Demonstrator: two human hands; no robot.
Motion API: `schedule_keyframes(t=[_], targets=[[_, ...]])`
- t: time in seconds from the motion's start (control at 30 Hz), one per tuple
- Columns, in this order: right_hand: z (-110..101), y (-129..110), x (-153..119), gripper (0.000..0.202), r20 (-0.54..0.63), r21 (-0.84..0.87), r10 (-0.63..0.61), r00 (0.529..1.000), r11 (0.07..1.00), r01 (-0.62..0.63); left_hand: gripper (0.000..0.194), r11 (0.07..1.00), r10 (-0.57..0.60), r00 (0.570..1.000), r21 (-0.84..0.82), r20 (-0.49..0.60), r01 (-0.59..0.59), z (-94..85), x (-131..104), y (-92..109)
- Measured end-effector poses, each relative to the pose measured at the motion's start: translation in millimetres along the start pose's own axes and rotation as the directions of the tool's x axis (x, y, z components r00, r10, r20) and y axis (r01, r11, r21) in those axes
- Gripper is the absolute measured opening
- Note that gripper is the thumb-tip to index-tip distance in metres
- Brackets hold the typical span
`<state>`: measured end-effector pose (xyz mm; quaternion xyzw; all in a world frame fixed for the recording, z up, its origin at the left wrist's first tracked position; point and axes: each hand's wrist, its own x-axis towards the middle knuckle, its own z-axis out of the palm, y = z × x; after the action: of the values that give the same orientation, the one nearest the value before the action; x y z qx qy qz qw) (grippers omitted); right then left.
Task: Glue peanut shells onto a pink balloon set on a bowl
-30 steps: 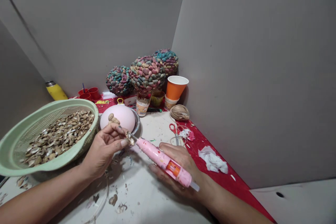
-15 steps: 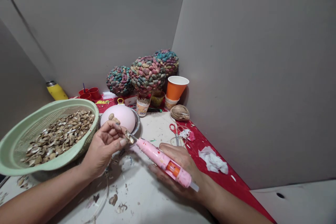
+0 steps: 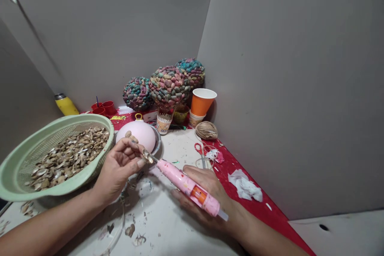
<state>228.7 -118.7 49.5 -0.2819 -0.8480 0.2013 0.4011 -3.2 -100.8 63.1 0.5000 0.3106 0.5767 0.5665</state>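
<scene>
My right hand (image 3: 207,192) is closed round a pink glue gun (image 3: 183,182), with a clear glue stick (image 3: 223,215) poking out of its back end. Between the thumb and fingertips of my left hand (image 3: 123,164) is a peanut shell (image 3: 147,156), its hollow side facing the glue gun's nozzle. The nozzle tip is at the shell; whether it touches I cannot tell. Just beyond my left hand, a pale pink balloon (image 3: 141,133) rests in a grey bowl (image 3: 158,141). Some peanut shells (image 3: 131,137) show on it, partly hidden by my fingers.
A green colander (image 3: 57,122) heaped with peanut shells (image 3: 72,156) stands at left. Behind are shell-covered balls (image 3: 169,86), an orange cup (image 3: 203,102), red cups (image 3: 109,107) and a yellow bottle (image 3: 66,105). Twine (image 3: 206,130), red-handled scissors (image 3: 198,149) and crumpled tissue (image 3: 245,185) lie at right.
The whole view has shifted very slightly. Both hands keep nearly the same pose, with the peanut shell still at the glue gun's nozzle.
</scene>
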Motion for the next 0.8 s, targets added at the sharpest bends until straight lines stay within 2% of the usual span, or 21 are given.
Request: schedule_keyframes(t=[0.27, 0.8], targets=[[-0.1, 1.2, -0.5, 0.028, 0.005, 0.009, 0.018, 1.000, 1.000, -0.018, 0.032, 0.999, 0.050, 0.999, -0.016, 0.009, -0.050, 0.7, 0.6, 1.7], [-0.3, 0.7, -0.3, 0.027, 0.011, -0.004, -0.003, 1.000, 1.000, 0.003, 0.033, 0.998, 0.055, 0.998, 0.018, -0.040, -0.054, 0.1, 0.7, 4.5]])
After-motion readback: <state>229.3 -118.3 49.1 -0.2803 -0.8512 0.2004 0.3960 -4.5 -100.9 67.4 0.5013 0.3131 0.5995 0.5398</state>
